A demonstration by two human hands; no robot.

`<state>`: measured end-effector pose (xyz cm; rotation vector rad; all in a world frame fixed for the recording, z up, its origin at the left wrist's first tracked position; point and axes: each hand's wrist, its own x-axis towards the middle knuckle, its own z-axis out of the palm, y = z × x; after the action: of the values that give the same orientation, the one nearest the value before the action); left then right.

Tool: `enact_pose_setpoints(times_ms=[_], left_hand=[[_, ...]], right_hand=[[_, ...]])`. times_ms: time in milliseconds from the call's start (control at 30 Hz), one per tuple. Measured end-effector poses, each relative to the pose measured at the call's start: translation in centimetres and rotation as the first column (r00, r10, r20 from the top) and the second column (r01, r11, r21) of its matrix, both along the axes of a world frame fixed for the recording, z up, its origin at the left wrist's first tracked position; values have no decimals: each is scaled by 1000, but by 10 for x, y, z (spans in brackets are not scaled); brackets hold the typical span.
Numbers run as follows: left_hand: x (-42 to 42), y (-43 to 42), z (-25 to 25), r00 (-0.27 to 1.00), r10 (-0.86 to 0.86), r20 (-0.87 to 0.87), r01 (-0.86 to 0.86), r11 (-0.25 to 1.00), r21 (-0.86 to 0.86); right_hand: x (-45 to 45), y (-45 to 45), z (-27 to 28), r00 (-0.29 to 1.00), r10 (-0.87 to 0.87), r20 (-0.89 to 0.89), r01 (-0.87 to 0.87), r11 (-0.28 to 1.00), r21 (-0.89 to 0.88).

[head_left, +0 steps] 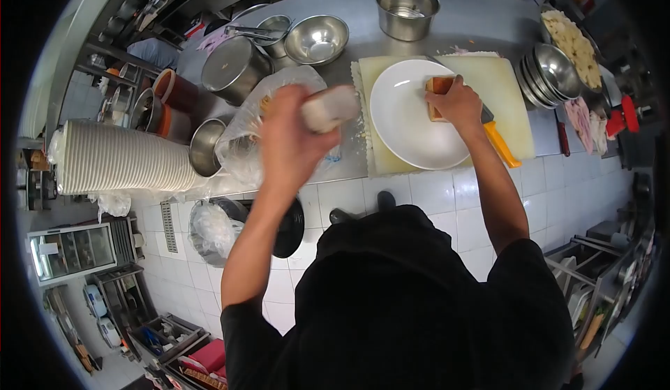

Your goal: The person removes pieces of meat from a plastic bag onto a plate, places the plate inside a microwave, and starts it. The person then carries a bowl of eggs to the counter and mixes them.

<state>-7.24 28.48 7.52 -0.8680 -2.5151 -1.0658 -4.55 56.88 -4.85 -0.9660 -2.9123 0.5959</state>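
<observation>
My right hand (pixel 459 107) grips a golden-brown block of bread (pixel 439 84) at the right side of a white plate (pixel 399 121). Whether the bread touches the plate I cannot tell. Raised at the left, my left hand (pixel 287 135) is smeared by motion, its fingers around a pale, bread-like block (pixel 331 108). Below that hand lies a clear plastic bag (pixel 236 149) with brownish pieces inside. The plate rests on a pale yellow cutting board (pixel 518 107). A yellow-handled knife (pixel 502 145) lies on the board beside my right wrist, its blade partly hidden.
Metal bowls (pixel 317 39) and pots (pixel 408 13) line the steel table's back. Stacked metal bowls (pixel 556 72) and a red-handled knife (pixel 562 135) are at the right. A tall stack of white dishes (pixel 125 158) lies left. A lined bin (pixel 213 231) stands below.
</observation>
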Motion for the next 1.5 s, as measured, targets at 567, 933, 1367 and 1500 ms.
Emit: enact_pose_setpoints(times_ms=[567, 933, 1367, 1500], left_hand=[[2, 136, -135, 963, -268, -31, 248, 923, -293], [-2, -30, -81, 931, 365, -23, -364, 930, 38], [-85, -120, -80, 947, 317, -57, -320, 945, -66], [-89, -127, -96, 945, 293, 148, -272, 952, -142]], right_hand=[[46, 6, -21, 952, 36, -304, -102, 974, -203], [7, -98, 62, 627, 344, -699, -681, 678, -276], [-158, -231, 46, 517, 734, -440, -761, 630, 155], [-156, -252, 31, 492, 867, -74, -862, 498, 93]])
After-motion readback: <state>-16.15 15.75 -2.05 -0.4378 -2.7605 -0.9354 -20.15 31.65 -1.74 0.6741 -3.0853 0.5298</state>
